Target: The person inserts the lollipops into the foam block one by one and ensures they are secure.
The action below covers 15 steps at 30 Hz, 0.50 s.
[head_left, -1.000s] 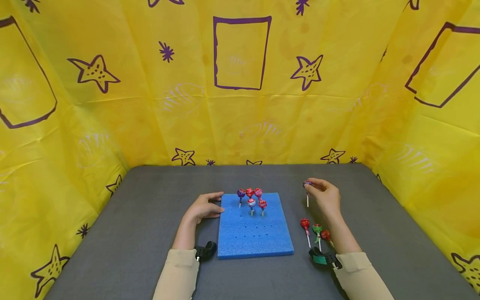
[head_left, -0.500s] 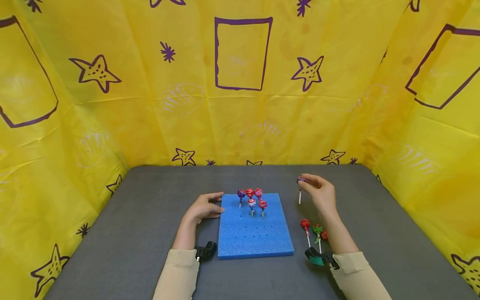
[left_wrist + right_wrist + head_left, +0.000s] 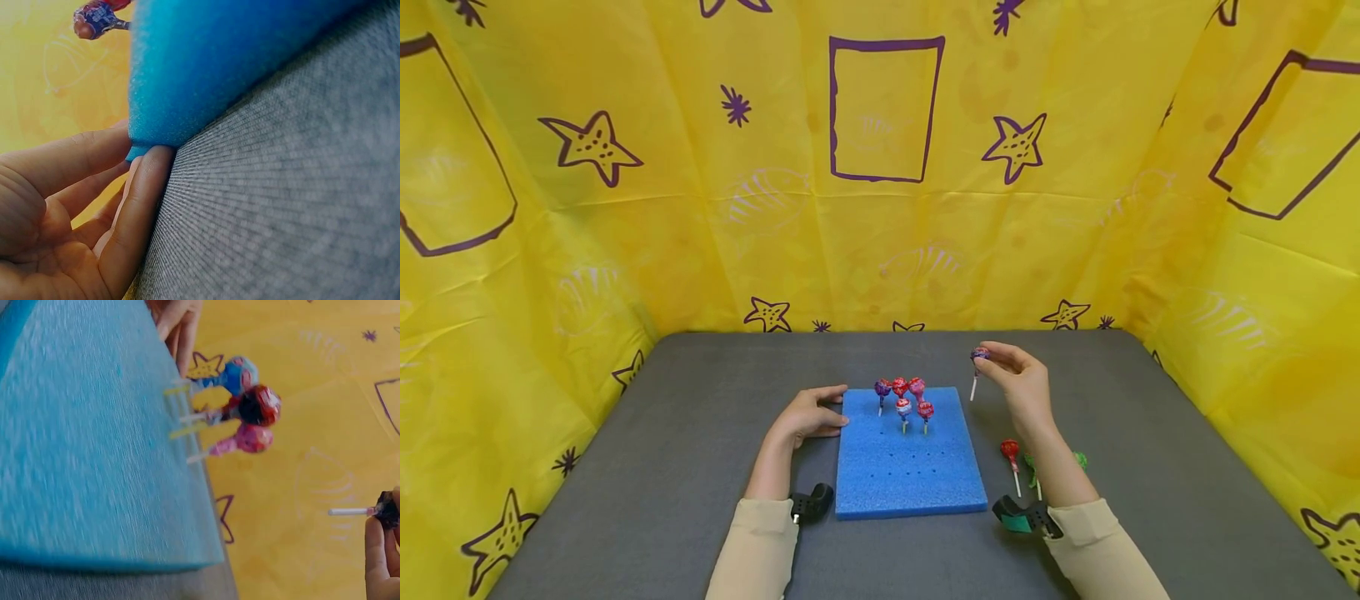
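My right hand (image 3: 1022, 387) pinches a purple-wrapped lollipop (image 3: 980, 354) by its candy end, with the white stick pointing down. It is held in the air just beyond the right back corner of a blue foam block (image 3: 910, 492). My left hand (image 3: 807, 414) grips the block's left edge near the back corner, fingertips right at the foam in the left wrist view. Several lollipops stand upright in the block's back part: a purple one (image 3: 882, 387), a red one (image 3: 900, 385), a pink one (image 3: 917, 386), a white-topped one (image 3: 903, 407) and another red one (image 3: 926, 410).
Rows of small holes run across the block's front half. Right of the block, a red lollipop (image 3: 1010, 450) lies on the grey table (image 3: 700, 433). Green-wrapped lollipops (image 3: 1081, 460) lie partly hidden by my right forearm. Yellow patterned cloth (image 3: 880, 250) encloses the table's back and sides.
My right hand has moved left toward the block, carrying the purple lollipop. Its forearm now covers a red lollipop on the table and uncovers some green wrapper. My left hand stays put.
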Motion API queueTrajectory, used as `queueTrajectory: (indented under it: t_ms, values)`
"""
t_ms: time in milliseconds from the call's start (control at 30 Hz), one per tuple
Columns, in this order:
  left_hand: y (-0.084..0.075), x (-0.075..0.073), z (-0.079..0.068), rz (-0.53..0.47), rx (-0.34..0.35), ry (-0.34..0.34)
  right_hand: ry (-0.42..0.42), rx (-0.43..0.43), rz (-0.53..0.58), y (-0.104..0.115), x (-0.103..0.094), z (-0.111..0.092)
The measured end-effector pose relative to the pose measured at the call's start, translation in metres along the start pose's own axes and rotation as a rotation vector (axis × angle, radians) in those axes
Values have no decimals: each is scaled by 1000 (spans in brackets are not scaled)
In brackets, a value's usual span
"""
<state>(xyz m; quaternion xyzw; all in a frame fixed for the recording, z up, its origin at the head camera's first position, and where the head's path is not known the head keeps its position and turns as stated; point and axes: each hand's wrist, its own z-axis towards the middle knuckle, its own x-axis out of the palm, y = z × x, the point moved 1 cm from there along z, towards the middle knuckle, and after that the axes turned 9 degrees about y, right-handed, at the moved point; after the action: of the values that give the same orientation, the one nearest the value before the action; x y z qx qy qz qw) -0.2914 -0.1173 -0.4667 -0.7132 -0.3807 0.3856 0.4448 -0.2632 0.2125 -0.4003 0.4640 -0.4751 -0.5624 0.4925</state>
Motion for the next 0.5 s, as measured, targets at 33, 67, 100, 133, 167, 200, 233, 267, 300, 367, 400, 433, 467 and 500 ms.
queueTrajectory:
  t_ms: [33, 67, 100, 133, 167, 200, 233, 267, 300, 367, 400, 433, 467, 500]
  values:
    - [0, 0, 0, 0, 0, -1, 5, -4, 9, 0, 2, 0]
    - [0, 0, 0, 1, 0, -1, 11, -7, 19, 0, 5, 0]
    - [0, 0, 0, -1, -1, -1, 16, -12, 28, 0, 7, 0]
    - [0, 0, 0, -2, -2, -1, 20, -17, 35, -1, 9, 0]
    - [0, 0, 0, -3, -2, -1, 24, -23, 43, -1, 11, 0]
    - [0, 0, 0, -2, -2, -1, 27, -29, 48, -1, 13, 0]
    - [0, 0, 0, -2, -2, 0, 29, -37, 51, -1, 15, 1]
    - [0, 0, -1, -2, -1, 1, 30, -45, 57, 0, 17, 1]
    - [0, 1, -1, -4, -1, 0, 30, -54, 65, 0, 20, 1]
    - [0, 1, -1, -5, 1, 1, 33, -69, 82, 1, 24, 1]
    - [0, 1, -1, -5, 2, 1, 38, -76, 91, 2, 27, 1]
    - [0, 0, -1, -7, 1, 0, 43, -83, 102, 3, 30, 1]
    - [0, 0, -1, -6, 1, -1, 51, -87, 111, 3, 32, 1]
    - [0, 0, -1, -7, 1, -1, 58, -92, 117, 4, 35, 1]
